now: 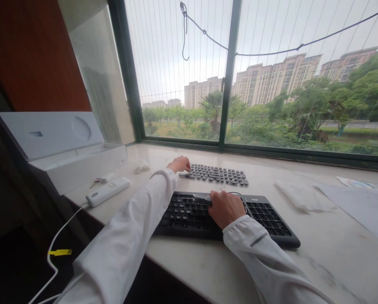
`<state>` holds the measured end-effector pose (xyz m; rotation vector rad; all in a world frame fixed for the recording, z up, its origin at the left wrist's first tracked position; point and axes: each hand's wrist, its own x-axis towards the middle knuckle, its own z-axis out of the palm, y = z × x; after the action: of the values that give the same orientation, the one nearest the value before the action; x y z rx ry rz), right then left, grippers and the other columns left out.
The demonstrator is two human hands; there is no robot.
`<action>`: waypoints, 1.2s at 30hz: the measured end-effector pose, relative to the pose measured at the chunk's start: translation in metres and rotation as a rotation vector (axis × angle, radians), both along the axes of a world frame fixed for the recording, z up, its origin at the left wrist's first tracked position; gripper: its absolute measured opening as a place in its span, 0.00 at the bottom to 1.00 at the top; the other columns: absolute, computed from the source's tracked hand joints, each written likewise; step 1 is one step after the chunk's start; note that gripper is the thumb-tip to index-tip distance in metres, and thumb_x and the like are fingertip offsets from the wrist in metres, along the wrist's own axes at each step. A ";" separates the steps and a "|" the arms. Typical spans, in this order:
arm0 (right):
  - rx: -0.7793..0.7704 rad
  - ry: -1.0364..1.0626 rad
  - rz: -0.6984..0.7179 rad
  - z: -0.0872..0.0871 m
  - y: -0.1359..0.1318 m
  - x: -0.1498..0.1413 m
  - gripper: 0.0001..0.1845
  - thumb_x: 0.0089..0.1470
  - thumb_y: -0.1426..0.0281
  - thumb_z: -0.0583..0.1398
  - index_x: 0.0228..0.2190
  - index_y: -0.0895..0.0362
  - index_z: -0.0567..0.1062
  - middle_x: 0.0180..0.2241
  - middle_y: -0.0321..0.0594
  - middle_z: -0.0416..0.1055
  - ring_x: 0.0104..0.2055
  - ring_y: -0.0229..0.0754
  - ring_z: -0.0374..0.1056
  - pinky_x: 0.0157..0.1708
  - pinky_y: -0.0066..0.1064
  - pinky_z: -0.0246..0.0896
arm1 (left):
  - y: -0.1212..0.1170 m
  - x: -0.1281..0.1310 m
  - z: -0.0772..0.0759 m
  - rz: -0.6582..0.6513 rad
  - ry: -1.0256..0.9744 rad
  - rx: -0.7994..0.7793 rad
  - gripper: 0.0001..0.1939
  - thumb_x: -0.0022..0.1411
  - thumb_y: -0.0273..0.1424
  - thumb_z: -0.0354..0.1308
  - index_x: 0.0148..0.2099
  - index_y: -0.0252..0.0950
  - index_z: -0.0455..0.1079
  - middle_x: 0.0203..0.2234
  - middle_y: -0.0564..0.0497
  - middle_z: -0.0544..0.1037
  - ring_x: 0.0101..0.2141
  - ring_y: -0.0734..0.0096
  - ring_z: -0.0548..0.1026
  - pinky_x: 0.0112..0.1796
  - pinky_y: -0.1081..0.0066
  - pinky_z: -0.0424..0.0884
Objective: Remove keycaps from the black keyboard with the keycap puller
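A black keyboard (189, 230) lies across the worktop, its key positions largely without caps on the right and centre; several caps appear to sit on its left part. Behind it, loose dark keycaps (219, 174) are laid out in rows. My left hand (179, 164) reaches over to the left end of these rows, fingers bent and pinched at a keycap. Above the keyboard's upper middle, my right hand (227, 207) is closed on a dark narrow tool (201, 198) with a small pale mark, pointing left. Its exact kind is unclear, and the hand covers one end.
An open white box (81, 162) stands at the left edge. Near it lie a white power strip (108, 192) with a cable and a crumpled wipe (141, 166). At right are a folded white cloth (303, 196) and paper sheets (360, 207). A window closes off the back.
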<state>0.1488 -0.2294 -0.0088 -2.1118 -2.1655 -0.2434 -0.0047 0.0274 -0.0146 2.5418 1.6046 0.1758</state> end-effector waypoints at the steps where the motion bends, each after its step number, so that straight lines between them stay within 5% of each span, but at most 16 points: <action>1: 0.005 0.003 0.003 -0.001 0.000 0.000 0.11 0.50 0.72 0.55 0.36 0.59 0.75 0.33 0.49 0.73 0.37 0.47 0.71 0.35 0.33 0.60 | 0.001 0.000 -0.001 -0.002 -0.004 -0.012 0.11 0.47 0.35 0.65 0.36 0.43 0.77 0.32 0.52 0.80 0.27 0.75 0.76 0.34 0.77 0.70; 27: 0.014 0.028 0.020 -0.004 0.003 0.003 0.12 0.50 0.72 0.54 0.35 0.58 0.75 0.32 0.50 0.73 0.37 0.47 0.71 0.35 0.34 0.59 | 0.005 -0.003 -0.006 -0.011 -0.083 -0.074 0.11 0.47 0.34 0.65 0.36 0.38 0.77 0.30 0.50 0.79 0.23 0.76 0.75 0.31 0.77 0.70; 36: -0.009 0.030 0.009 -0.003 0.002 0.002 0.12 0.51 0.71 0.54 0.36 0.58 0.75 0.33 0.51 0.73 0.38 0.47 0.71 0.37 0.35 0.59 | 0.005 -0.013 0.003 0.011 -0.066 -0.051 0.11 0.50 0.36 0.64 0.37 0.39 0.77 0.34 0.51 0.79 0.23 0.77 0.75 0.33 0.76 0.70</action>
<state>0.1512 -0.2270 -0.0123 -2.0956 -2.1635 -0.2012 -0.0181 0.0320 -0.0117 2.4637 1.5787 0.2147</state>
